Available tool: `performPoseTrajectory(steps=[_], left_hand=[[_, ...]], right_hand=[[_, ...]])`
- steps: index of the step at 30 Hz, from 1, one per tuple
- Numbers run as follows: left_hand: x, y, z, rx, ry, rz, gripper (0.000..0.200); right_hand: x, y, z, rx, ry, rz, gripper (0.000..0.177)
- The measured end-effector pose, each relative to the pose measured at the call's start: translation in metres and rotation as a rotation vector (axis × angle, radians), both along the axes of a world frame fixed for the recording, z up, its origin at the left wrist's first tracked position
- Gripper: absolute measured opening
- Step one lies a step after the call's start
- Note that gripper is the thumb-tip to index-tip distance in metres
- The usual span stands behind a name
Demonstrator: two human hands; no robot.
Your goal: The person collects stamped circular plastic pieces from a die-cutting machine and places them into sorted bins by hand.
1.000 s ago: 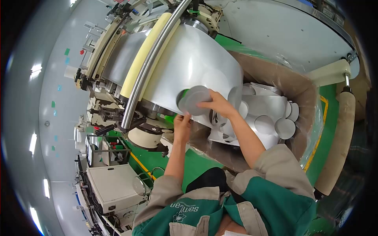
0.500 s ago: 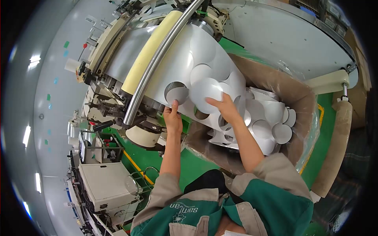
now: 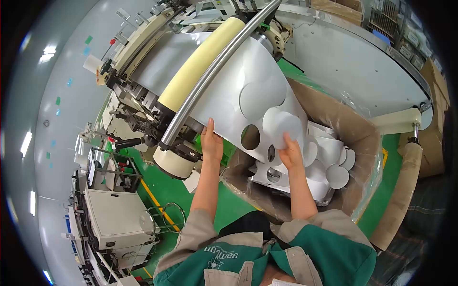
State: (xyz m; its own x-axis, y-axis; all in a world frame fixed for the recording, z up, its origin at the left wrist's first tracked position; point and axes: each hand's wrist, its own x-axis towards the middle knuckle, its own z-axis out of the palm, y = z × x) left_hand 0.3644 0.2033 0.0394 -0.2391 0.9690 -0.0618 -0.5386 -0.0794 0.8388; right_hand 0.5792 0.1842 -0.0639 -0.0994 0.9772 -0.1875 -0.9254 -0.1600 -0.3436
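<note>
A wide white sheet point(image 3: 219, 105) comes off the machine under a yellow roller point(image 3: 202, 62) and a steel bar point(image 3: 217, 71), and runs down into a lined box. Round cuts and holes mark it. My left hand point(image 3: 211, 140) is at the sheet's near edge, fingers apart and pointing up, with nothing in it. My right hand point(image 3: 291, 151) holds white round discs point(image 3: 281, 125) by their lower edge, thumb on top, above the sheet. Loose discs point(image 3: 338, 176) and scrap sheet lie in the box.
The brown cardboard box point(image 3: 367, 157) with clear plastic lining stands at the right. A paper-covered roller point(image 3: 400, 190) is beyond it. A white cabinet point(image 3: 114, 214) and a wire-frame stool point(image 3: 169, 217) stand at the lower left on the green floor.
My left hand has let go of the disc at the sheet's near hole. My right hand has moved right and down with its discs. The view has shifted slightly.
</note>
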Motion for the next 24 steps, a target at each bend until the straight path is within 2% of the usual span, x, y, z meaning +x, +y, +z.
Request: performPoseTrajectory(steps=[1,3,5,6,9,10,12,14,16,17,19,21,23,24], left_hand=[[0.000,0.002,0.000,0.033,-0.018,0.000,0.032],[-0.001,0.005,-0.011,0.003,0.058,0.046,0.025],[-0.001,0.003,-0.015,0.033,0.042,0.015,0.022],[-0.003,0.002,-0.015,0.045,0.044,0.002,0.023],[-0.006,-0.001,-0.011,0.033,0.048,-0.055,0.028],[-0.006,-0.003,-0.009,0.001,0.046,-0.085,0.030],[0.003,-0.009,0.003,-0.040,0.070,-0.078,0.040],[0.002,-0.008,0.007,-0.004,0.024,-0.019,0.040],[0.001,-0.006,0.012,0.051,0.000,0.028,0.040],[-0.001,-0.002,0.015,0.049,-0.007,0.057,0.039],[-0.004,0.002,0.020,0.044,-0.022,0.116,0.038],[-0.008,0.005,0.022,0.052,-0.026,0.066,0.033],[-0.008,0.008,0.016,0.070,-0.068,0.033,0.030],[-0.002,0.006,0.015,0.045,-0.075,0.085,0.028]], right_hand=[[-0.003,0.003,0.024,0.132,-0.123,0.049,0.042],[-0.024,0.024,0.062,0.237,-0.571,0.136,0.038],[-0.046,0.044,0.091,0.427,-0.762,0.215,0.043],[-0.061,0.059,0.087,0.529,-0.874,0.201,0.045],[-0.071,0.063,0.082,0.387,-0.667,0.280,0.039],[-0.061,0.056,0.079,0.334,-0.672,0.275,0.037],[-0.057,0.042,0.041,0.169,-0.059,0.215,0.037],[-0.040,0.025,-0.006,-0.211,0.405,0.077,0.034],[-0.015,0.011,-0.025,-0.320,0.473,-0.039,0.030],[-0.007,0.010,-0.029,-0.313,0.393,-0.083,0.032],[0.000,0.009,0.005,-0.086,0.127,-0.055,0.043],[-0.009,0.018,0.057,0.119,-0.188,-0.015,0.040],[-0.023,0.038,0.087,0.287,-0.380,0.126,0.038],[-0.032,0.047,0.099,0.371,-0.520,0.177,0.040]])
